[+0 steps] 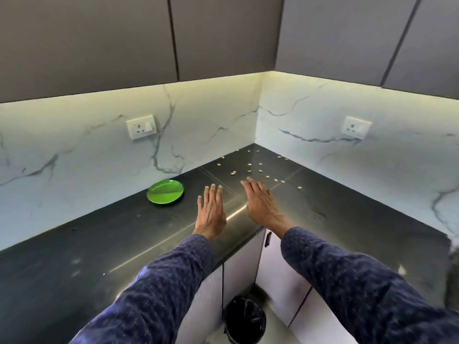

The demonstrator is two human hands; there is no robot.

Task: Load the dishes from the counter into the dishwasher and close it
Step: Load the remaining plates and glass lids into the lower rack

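1. Over the inner corner of a dark L-shaped counter (104,244), both hands reach forward with palms down and fingers straight.
2. The left hand (211,211) is flat and grasps nothing; it is above or on the counter, and contact cannot be told.
3. The right hand (260,202) is likewise flat and empty, fingers together, with its tips near the closest of the scattered bits.
4. The two hands lie side by side, apart from each other, both in dark blue patterned sleeves (360,281).
5. A green plate (165,194) lies flat on the counter just left of the left hand, not touched by it, near the back wall.
6. Small tan bits (259,167), perhaps seeds or crumbs, are strewn over the counter's far corner, beyond the right fingertips.
7. The wall behind is white marble with grey veins, and bears a socket (141,126) on the left stretch and another socket (356,126) on the right stretch.
8. Grey upper cabinets (99,40) hang above, with a lit strip under them.
9. Below the counter are white cabinet doors (244,264), and a black bin (244,319) stands on the floor in the corner between them.
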